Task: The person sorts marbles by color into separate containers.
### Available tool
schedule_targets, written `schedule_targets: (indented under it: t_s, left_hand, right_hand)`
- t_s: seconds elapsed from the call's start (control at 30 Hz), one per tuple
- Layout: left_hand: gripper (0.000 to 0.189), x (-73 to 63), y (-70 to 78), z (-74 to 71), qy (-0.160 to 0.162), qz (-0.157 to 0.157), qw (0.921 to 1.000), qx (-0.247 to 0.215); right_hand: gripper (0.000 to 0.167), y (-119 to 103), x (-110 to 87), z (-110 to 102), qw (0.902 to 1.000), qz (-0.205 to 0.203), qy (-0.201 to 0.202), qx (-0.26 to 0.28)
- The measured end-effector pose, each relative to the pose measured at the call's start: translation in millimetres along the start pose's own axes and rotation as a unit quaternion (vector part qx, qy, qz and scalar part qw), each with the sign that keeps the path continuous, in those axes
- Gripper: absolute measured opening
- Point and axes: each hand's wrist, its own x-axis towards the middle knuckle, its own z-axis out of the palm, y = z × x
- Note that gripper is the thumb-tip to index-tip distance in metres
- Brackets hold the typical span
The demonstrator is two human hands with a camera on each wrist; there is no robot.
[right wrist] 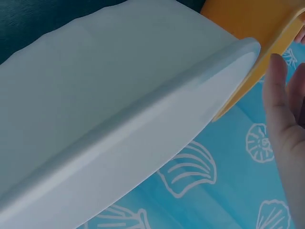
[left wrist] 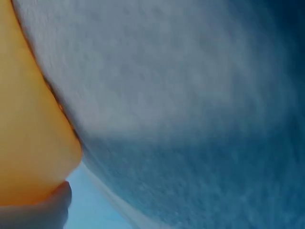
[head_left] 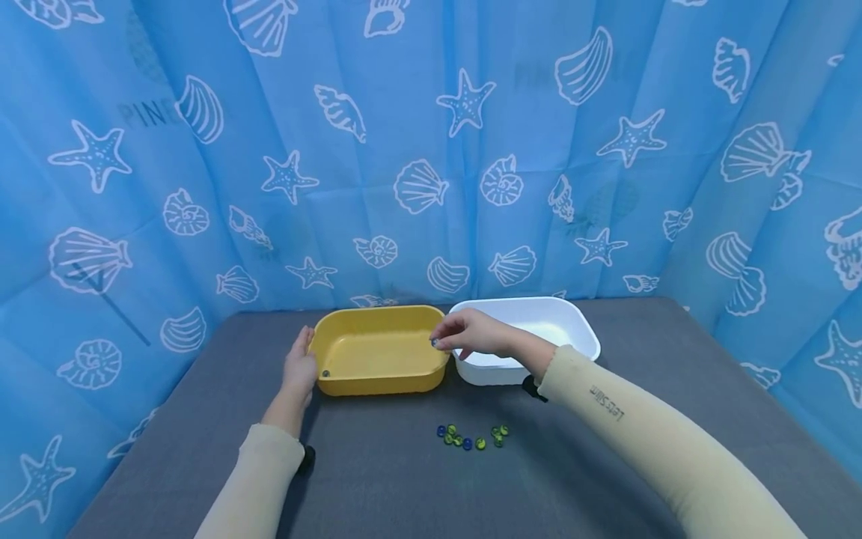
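Right sleeve (head_left: 646,434); marble (head_left: 435,343) near yellow rim (head_left: 380,377).

Left tub (head_left: 377,353) and right tub (head_left: 491,374) are standing side by side on the worktop (head_left: 377,479), before the curtain (head_left: 411,112).
The curtain is filling the upper half of the head view, the left tub is sitting near the centre and the right tub is lying right of it; a lone marble (head_left: 326,373) is resting inside the left tub's lower-left corner, the left hand (head_left: 300,370) is touching that tub's left end, the right hand (head_left: 477,332) is reaching across the right tub, holding a marble (head_left: 435,343) at the left tub's right end, and the loose marbles (head_left: 468,444) are lying before both, at lower centre.
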Motion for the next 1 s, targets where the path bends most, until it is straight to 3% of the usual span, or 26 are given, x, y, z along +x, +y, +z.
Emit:
schedule_targets:
  t_s: [0.17, 0.4, 0.7, 1.0]
  left_hand:
    - [0.056, -0.1, 0.1, 3.0, 0.011, -0.002, 0.9999, -0.002]
    - [0.057, -1.9, 3.7, -4.4, -0.017, -0.004, 0.9997, 0.015]
    - [0.060, -2.7, 7.8, -9.9, -0.022, -0.018, 0.9995, -0.011]
    - [0.059, -0.8, 4.2, -7.4, -0.018, -0.029, 0.9991, -0.024]
  right_hand:
    - [0.022, -2, 5.0, 1, 0.9998, -0.002, 0.016, 0.008]
    - [0.022, -6, 17.2, 4, 0.9987, 0.004, 0.045, 0.022]
    - [0.026, -21, 39.3, 7, 0.9966, 0.008, 0.045, 0.068]
    - [0.028, -39, 67.8, 2, 0.9961, 0.012, 0.021, 0.085]
